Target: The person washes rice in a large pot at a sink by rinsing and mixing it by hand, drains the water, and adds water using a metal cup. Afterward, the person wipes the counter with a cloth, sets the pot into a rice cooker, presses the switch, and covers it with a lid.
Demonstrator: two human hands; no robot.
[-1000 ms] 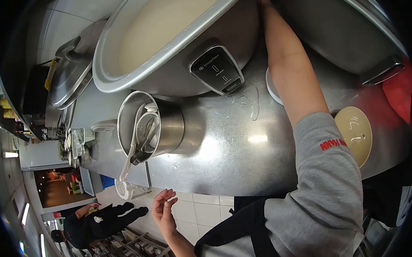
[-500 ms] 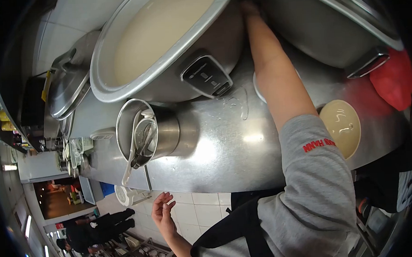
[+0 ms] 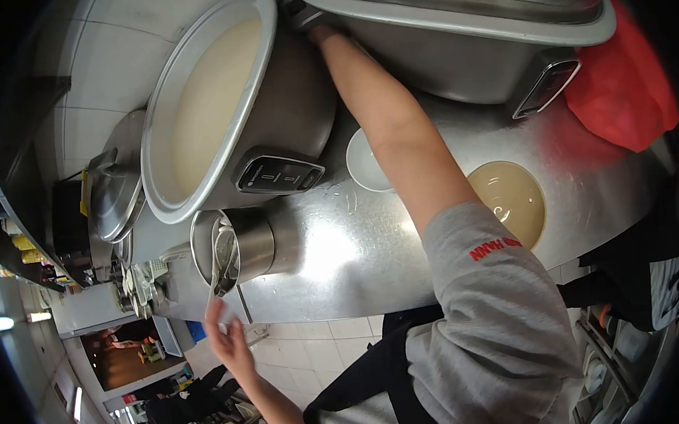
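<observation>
My right hand [image 3: 319, 34] reaches between two large grey cookers, and its fingers are hidden in shadow. The left cooker [image 3: 293, 108] is uncovered and contains a pale, whitish mass [image 3: 217, 104]. A metal lid covers the other cooker [image 3: 439, 67]. My left hand [image 3: 230, 339] is raised near the counter's edge, fingers loosely bent and apart, with nothing visible in it. Just beyond its fingertips stands a steel pot [image 3: 254, 242] with white-handled utensils [image 3: 222, 255] inside. Under my right forearm lies a white round dish [image 3: 366, 161]; a beige bowl [image 3: 510, 204] is beside my sleeve.
A red bag [image 3: 621, 78] lies at the right end of the steel counter [image 3: 357, 264]. Leaning at the left is a large metal lid [image 3: 115, 188]. A person in dark clothes [image 3: 166, 413] is in the lower-left background; dark clothing shows at right.
The view has shifted, showing more of the covered cooker and red bag. My left hand has come closer to the pot. My right arm still reaches between the cookers.
</observation>
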